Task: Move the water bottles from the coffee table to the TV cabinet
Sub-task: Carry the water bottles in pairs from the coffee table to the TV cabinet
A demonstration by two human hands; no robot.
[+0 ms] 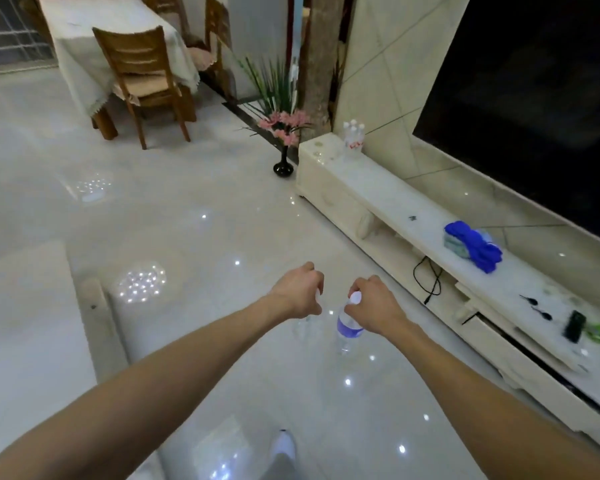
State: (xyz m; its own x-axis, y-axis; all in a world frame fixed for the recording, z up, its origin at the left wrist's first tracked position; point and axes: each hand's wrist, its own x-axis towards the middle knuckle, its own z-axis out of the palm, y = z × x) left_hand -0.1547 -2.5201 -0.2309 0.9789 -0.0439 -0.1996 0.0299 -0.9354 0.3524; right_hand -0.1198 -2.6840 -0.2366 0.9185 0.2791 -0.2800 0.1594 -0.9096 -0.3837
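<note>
A: The TV cabinet (388,195) runs along the right; three bottles (353,136) already stand at its far end.

B: And the hands?

A: The right hand (371,303) pinches the blue-labelled bottle (347,327) by its cap, the left hand (300,289) a clear bottle (303,325). Carry them steady and set them beside the far group.

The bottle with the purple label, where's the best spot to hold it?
Hold the bottle at its neck, just under the white cap, coming from above. It hangs upright and the neck is its narrowest part, so fingers wrap round it easily. The right hand has exactly that grip now.
</note>
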